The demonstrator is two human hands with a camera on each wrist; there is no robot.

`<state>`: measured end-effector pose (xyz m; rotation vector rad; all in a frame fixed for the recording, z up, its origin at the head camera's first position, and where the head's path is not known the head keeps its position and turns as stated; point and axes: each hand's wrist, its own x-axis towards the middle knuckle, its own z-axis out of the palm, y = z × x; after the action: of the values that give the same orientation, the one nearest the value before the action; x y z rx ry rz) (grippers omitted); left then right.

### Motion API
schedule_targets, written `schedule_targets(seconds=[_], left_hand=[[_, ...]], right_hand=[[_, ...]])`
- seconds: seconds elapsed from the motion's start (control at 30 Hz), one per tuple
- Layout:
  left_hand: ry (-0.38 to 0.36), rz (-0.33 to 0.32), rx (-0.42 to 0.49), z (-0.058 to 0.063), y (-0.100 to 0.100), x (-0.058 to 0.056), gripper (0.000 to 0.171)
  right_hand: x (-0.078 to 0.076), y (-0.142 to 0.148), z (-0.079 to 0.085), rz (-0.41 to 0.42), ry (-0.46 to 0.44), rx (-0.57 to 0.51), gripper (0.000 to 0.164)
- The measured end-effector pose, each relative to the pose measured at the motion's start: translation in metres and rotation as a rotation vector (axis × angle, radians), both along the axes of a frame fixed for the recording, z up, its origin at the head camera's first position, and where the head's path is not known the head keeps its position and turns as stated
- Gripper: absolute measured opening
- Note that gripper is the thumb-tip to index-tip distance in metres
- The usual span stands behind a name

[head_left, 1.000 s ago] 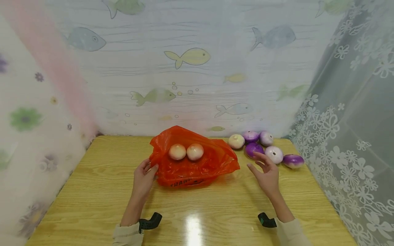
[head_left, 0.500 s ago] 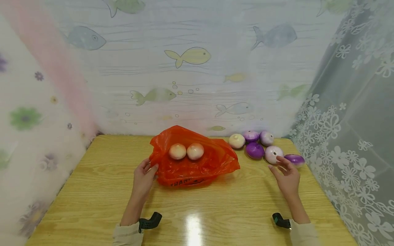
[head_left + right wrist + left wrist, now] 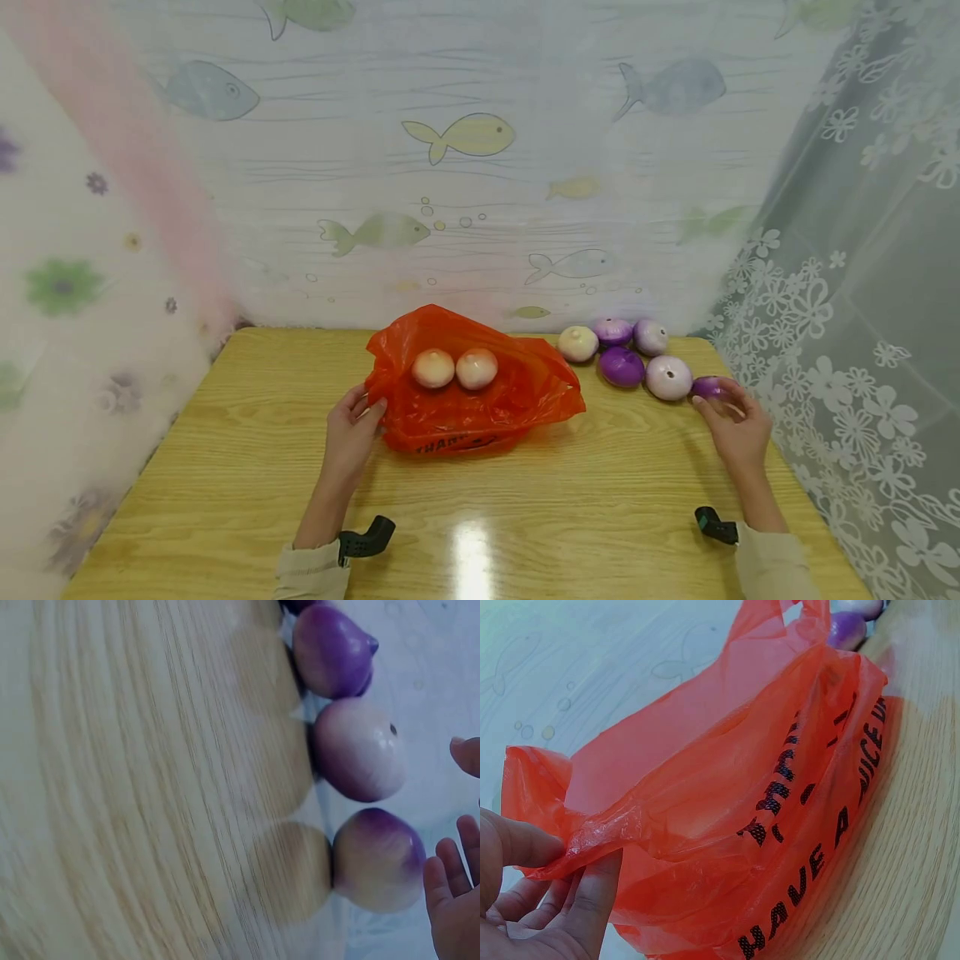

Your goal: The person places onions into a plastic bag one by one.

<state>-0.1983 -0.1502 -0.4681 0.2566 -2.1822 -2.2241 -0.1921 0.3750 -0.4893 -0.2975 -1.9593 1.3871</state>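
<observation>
A red plastic bag (image 3: 517,400) with black lettering lies spread on the table, its mouth toward me. Two pale onions (image 3: 432,369) rest side by side in it. My left hand (image 3: 351,433) pinches the bag's left edge between thumb and fingers, plain in the left wrist view. My right hand (image 3: 741,429) is at the rightmost purple onion (image 3: 707,387), partly covering it in the head view. In the right wrist view, thumb and fingers are spread apart beside that purple-and-cream onion (image 3: 379,861); whether they touch it I cannot tell.
Left of the right hand, several more onions cluster at the back right: a whitish onion (image 3: 669,378), a deep purple onion (image 3: 621,367) and a cream onion (image 3: 577,343) among them. The wooden table (image 3: 555,517) meets a fish-patterned curtain (image 3: 480,208) behind.
My right hand has moved right, past the whitish onion to the rightmost purple one. The left hand keeps its hold on the bag, and the bag and onions stay put.
</observation>
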Motion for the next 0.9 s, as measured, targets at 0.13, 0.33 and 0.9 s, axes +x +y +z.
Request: schedule_targets(seconds=[0.13, 0.33, 0.9], left_hand=[[-0.005, -0.001, 0.002, 0.000, -0.001, -0.001, 0.042], [-0.003, -0.005, 0.006, -0.001, -0.001, -0.001, 0.042], [0.002, -0.007, 0.012, 0.000, -0.001, -0.001, 0.042]], right_hand=[[-0.006, 0.016, -0.010, -0.067, -0.051, 0.055, 0.042], [-0.010, 0.029, -0.011, -0.127, -0.177, 0.094, 0.053], [-0.017, 0.049, -0.019, -0.015, -0.492, 0.058, 0.089]])
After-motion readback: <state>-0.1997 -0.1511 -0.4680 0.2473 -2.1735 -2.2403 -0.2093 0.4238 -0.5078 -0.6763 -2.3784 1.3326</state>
